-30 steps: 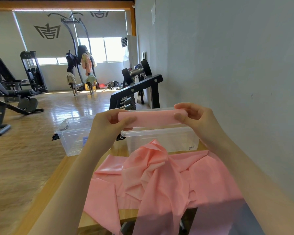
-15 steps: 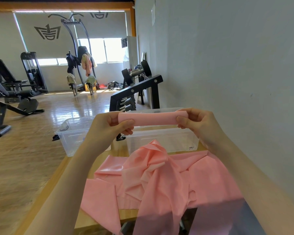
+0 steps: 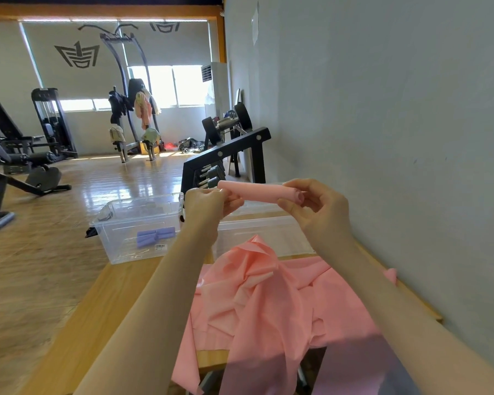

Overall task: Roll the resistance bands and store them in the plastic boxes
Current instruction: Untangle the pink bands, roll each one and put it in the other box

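pink roll (image 3: pixel 255 191) lying crosswise, left-to-right

Two boxes (image 3: pixel 137 223) stand behind bands (image 3: pixel 268 303) on table (image 3: pixel 120 309).

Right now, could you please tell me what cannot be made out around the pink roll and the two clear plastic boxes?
Head view only:
- Right clear plastic box: its inside is hidden by the pink rolled resistance band, both hands and the loose pink band heap.
- Roll's left end: covered by the left hand.
- White label on the left clear plastic box: too small to read.
- Purple rolled bands: count unclear through the plastic.
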